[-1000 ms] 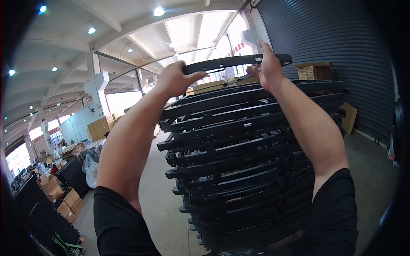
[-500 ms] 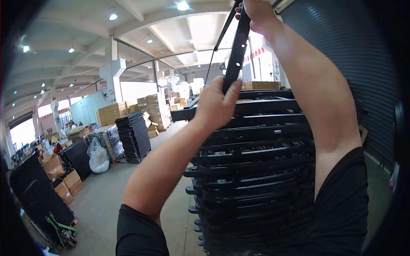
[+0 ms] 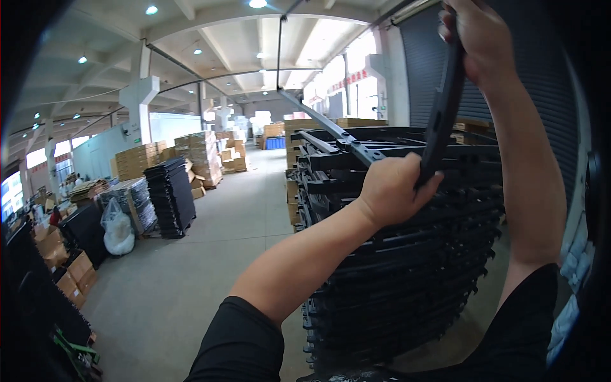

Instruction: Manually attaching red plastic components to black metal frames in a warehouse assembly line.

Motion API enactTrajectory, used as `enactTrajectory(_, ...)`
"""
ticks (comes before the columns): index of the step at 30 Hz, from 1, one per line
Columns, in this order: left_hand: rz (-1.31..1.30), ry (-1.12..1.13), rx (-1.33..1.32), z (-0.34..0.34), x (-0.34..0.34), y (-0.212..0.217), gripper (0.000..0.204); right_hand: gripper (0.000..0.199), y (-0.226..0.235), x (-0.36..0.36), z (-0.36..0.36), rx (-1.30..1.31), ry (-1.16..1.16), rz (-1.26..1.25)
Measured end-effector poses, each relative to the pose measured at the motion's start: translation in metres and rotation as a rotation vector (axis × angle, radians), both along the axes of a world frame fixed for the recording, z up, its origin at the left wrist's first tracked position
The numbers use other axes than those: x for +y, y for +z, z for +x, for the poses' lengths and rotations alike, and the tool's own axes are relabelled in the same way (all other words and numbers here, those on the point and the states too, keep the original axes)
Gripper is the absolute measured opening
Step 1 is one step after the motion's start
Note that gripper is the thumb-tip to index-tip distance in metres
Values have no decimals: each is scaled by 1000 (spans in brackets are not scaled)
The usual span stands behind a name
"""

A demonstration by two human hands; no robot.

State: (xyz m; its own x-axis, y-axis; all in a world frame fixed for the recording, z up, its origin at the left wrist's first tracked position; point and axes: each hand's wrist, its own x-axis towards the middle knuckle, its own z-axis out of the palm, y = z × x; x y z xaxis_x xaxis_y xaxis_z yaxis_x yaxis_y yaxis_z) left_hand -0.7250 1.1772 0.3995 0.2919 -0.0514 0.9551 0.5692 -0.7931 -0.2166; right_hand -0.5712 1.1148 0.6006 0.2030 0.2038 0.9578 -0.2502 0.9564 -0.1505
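Both hands hold a black metal frame point(image 3: 443, 108) tilted up above a tall stack of similar black metal frames point(image 3: 394, 274). My left hand point(image 3: 394, 191) is closed round the lower end of its near bar, in front of the stack's upper layers. Higher up on the right, my right hand point(image 3: 487, 44) grips the bar's upper end, with its fingers curled round it. A thin side bar of the held frame reaches away to the far left, over the stack's top. Whether any part of it touches the stack, I cannot tell.
A grey roller shutter point(image 3: 534, 95) stands close on the right. Left of the stack, a concrete floor point(image 3: 223, 254) runs back past a pile of black panels point(image 3: 168, 197) and stacked cartons point(image 3: 197, 153). A green pallet jack point(image 3: 76, 353) stands at lower left.
Both hands and the held frame have moved right and lower in the picture. More of the frame's far side shows above the stack. My view has shifted, and the background lies farther left.
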Motion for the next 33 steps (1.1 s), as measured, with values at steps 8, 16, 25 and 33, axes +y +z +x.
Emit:
enactTrajectory(8,296,-176,355,-24,-54,-56,24,14,-125,-132,21,36,-205,56)
enactTrajectory(16,335,-94,401,-19,-165,-76,14,13,-156,-237,57,110,-35,3)
enactTrajectory(25,-3,29,407,57,-342,-172,14,13,-208,-335,131,28,151,-211)
enactTrajectory(33,-587,-171,379,161,-478,-304,18,22,-270,-426,128,-220,17,-609)
